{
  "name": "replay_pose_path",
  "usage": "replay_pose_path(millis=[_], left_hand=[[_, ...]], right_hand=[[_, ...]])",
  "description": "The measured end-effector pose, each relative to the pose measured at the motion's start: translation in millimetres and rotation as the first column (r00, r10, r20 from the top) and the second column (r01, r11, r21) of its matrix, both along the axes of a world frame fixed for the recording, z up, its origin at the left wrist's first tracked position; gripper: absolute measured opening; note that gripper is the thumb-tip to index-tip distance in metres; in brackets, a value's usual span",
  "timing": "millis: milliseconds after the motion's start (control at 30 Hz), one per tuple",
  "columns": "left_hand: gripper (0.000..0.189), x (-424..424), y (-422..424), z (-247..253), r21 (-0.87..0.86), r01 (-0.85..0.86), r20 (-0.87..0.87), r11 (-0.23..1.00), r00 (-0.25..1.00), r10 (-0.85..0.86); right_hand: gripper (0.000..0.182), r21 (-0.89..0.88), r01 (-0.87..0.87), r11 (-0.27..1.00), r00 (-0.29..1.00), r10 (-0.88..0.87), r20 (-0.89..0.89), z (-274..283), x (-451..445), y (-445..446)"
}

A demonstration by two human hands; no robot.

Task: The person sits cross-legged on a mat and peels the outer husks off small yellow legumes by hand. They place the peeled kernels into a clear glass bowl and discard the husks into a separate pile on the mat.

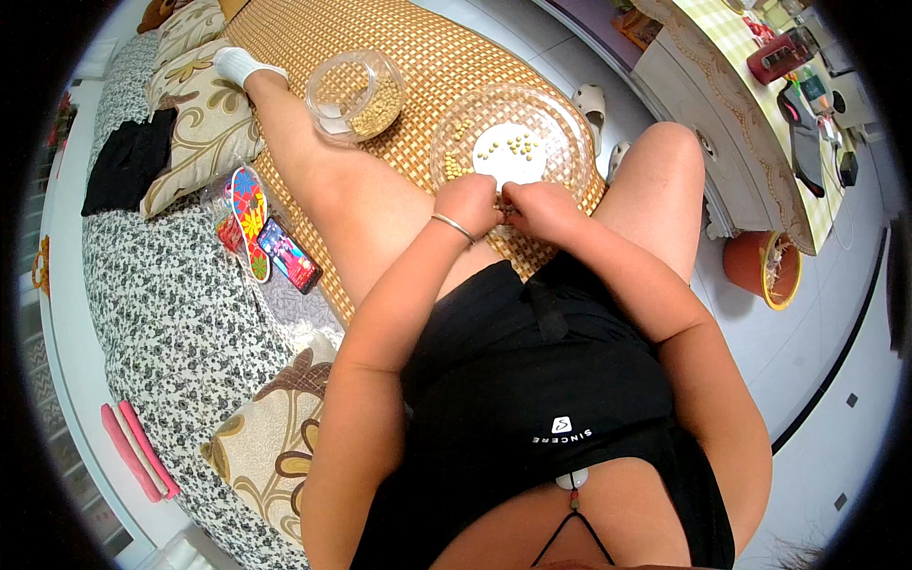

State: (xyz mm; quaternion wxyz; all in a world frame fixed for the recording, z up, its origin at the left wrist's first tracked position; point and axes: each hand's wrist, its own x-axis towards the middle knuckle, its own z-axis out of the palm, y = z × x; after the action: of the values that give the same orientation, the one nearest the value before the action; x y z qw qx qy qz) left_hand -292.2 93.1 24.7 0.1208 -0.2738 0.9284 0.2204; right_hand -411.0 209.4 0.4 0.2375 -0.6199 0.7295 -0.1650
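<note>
Both hands meet at the near rim of a round clear plastic tray (pixel 578 121) with a white disc (pixel 507 174) in its middle. Small yellowish beans (pixel 524 146) lie on the disc, and more beans (pixel 454 165) sit along the tray's left side. My left hand (pixel 472 203), with a metal bangle at the wrist, has its fingers bent at the tray's near edge. Close beside it, my right hand (pixel 541 210) has thumb and fingertips drawn together. Whether anything small is between the fingers cannot be told. Farther left stands a clear plastic jar (pixel 374 107) partly filled with similar beans.
The tray and jar rest on a woven mat (pixel 434 50) between and beside the legs. A smartphone (pixel 290 255) and a flowered insole (pixel 249 214) lie at left, near patterned cushions (pixel 203 135). At right are a cloth-covered cabinet (pixel 684 92) and an orange bin (pixel 748 267).
</note>
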Motion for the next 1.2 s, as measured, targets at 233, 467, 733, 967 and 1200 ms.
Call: replay_pose_path(millis=[233, 467, 733, 967, 1200], left_hand=[[0.017, -4, 5, 0, 0.009, 0.032, 0.067, 0.999, 0.997, -0.033], [0.014, -4, 3, -10, -0.019, 0.057, 0.039, 0.998, 0.998, -0.056], [0.011, -3, 2, -14, -0.006, 0.044, 0.020, 0.999, 0.999, -0.044], [0.014, 1, -13, -9, 0.356, -0.080, -0.113, 0.931, 0.985, 0.128], [0.013, 2, -25, -6, 0.965, -0.209, 0.076, 0.160, 0.802, 0.592]], right_hand=[[0.017, -0.074, -0.012, 0.997, 1.000, 0.010, -0.024, -4, 3, 0], [0.014, -0.045, -0.008, 0.999, 0.998, 0.005, -0.066, -5, 5, -1], [0.012, -0.051, 0.009, 0.999, 0.997, -0.013, -0.074, -6, 7, -2], [0.011, -0.003, 0.033, 0.999, 0.997, -0.033, -0.066, -2, -1, -3], [0.011, 0.237, 0.218, 0.947, 0.326, -0.300, 0.896, -10, -42, -4]])
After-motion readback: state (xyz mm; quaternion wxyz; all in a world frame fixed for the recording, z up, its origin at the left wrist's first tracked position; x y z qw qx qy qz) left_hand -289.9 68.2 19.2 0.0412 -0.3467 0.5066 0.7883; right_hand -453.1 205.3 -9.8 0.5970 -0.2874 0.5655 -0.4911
